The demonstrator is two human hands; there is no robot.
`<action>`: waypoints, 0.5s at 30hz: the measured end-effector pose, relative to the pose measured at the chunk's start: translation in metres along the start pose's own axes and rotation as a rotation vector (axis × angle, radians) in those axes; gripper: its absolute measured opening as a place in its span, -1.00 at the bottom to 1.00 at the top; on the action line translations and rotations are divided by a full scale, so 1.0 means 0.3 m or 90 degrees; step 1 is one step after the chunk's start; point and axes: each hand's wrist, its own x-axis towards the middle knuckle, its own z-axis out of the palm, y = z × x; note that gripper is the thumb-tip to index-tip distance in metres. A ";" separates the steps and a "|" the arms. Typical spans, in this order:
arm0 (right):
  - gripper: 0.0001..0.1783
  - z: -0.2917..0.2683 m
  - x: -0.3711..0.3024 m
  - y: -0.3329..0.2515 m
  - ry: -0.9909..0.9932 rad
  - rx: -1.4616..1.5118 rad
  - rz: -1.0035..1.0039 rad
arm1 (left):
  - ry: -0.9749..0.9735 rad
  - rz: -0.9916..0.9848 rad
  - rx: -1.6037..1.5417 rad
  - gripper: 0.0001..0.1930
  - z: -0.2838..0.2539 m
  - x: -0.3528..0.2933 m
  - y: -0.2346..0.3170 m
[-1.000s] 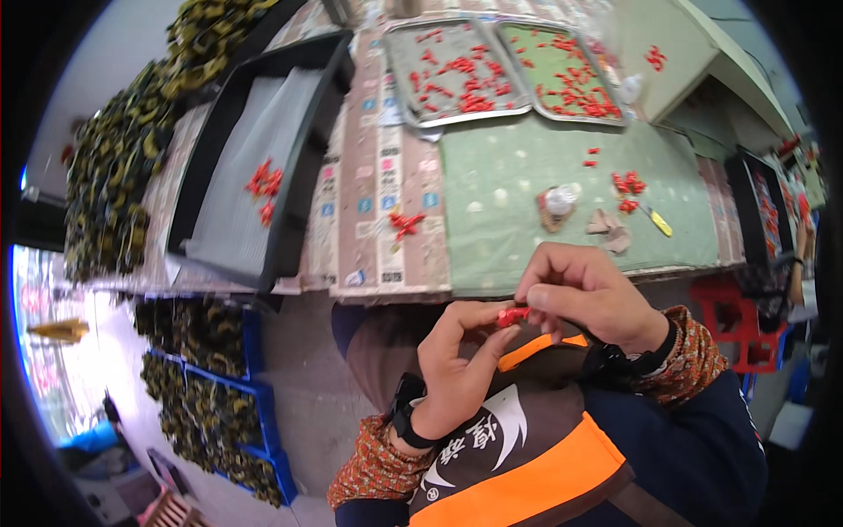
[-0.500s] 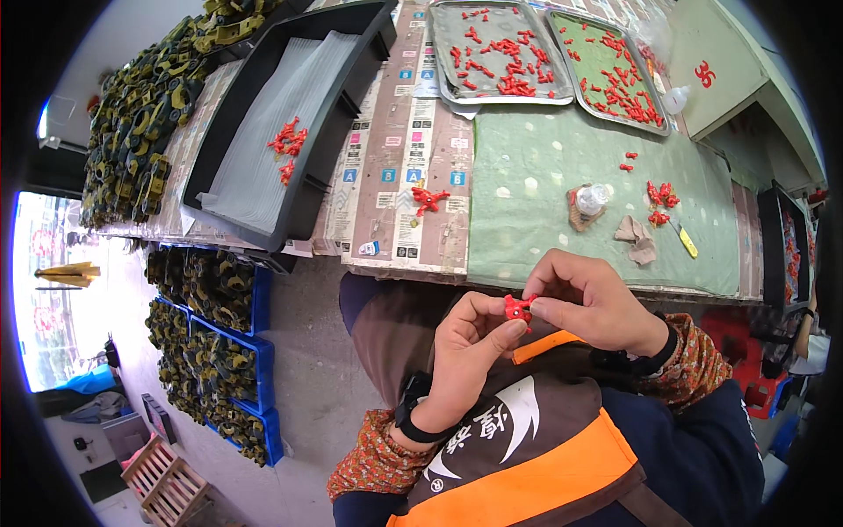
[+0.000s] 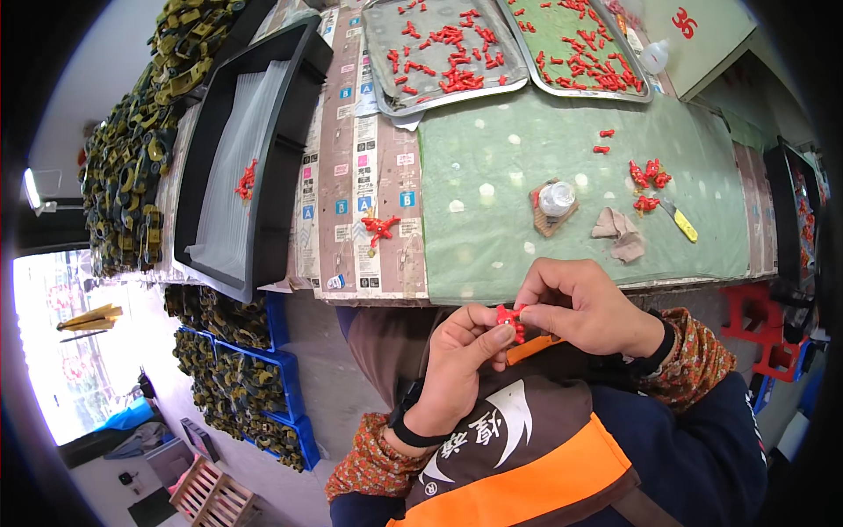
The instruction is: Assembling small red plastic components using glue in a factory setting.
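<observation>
Both hands meet just below the table edge, above the lap. The left hand [image 3: 457, 351] and the right hand [image 3: 584, 307] pinch one small red plastic piece [image 3: 507, 319] between their fingertips. Beyond them lies a green mat [image 3: 527, 149], with a small jar [image 3: 556, 198], a rag [image 3: 618, 235] and loose red pieces [image 3: 646, 176].

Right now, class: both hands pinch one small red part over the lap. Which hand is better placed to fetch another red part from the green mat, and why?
Probably the right hand: the loose red parts lie on the right of the green mat, nearer that hand. The left hand could hold the red part.
</observation>
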 end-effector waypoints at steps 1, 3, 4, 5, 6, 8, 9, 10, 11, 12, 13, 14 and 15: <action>-0.94 -0.005 -0.002 0.001 0.002 0.004 0.000 | -0.001 -0.006 -0.006 -0.88 0.004 0.002 0.000; -0.94 -0.015 -0.005 0.001 0.007 0.030 0.007 | -0.001 -0.014 -0.010 -0.88 0.012 0.009 -0.002; -0.94 -0.021 -0.004 0.006 0.008 0.033 0.006 | -0.004 -0.016 -0.012 -0.88 0.016 0.016 -0.003; -0.94 -0.026 -0.004 0.013 0.008 0.035 0.005 | -0.006 -0.017 -0.015 -0.89 0.020 0.021 -0.004; -0.94 -0.033 -0.004 0.017 0.009 0.036 0.003 | -0.007 -0.018 -0.013 -0.89 0.024 0.026 -0.003; -0.93 -0.038 -0.003 0.017 0.010 0.027 -0.001 | -0.019 -0.027 -0.004 -0.89 0.025 0.030 0.002; -0.93 -0.042 -0.004 0.015 0.011 0.015 -0.005 | -0.021 -0.027 -0.001 -0.89 0.028 0.032 0.006; -0.93 -0.045 -0.005 0.014 0.012 0.013 -0.007 | -0.017 -0.028 0.007 -0.89 0.031 0.035 0.006; -0.93 -0.048 -0.008 0.014 0.011 0.032 0.003 | -0.015 -0.028 0.016 -0.88 0.035 0.037 0.008; -0.93 -0.049 -0.013 0.011 0.010 0.049 0.012 | -0.019 -0.024 0.016 -0.88 0.037 0.036 0.009; -0.93 -0.055 -0.011 0.011 0.009 0.042 0.004 | -0.019 -0.028 0.026 -0.88 0.036 0.039 0.011; -0.93 -0.058 -0.012 0.011 0.009 0.034 0.001 | -0.020 -0.031 0.035 -0.89 0.037 0.042 0.014; -0.93 -0.060 -0.014 0.006 0.008 0.024 -0.003 | -0.012 -0.037 0.056 -0.88 0.044 0.040 0.022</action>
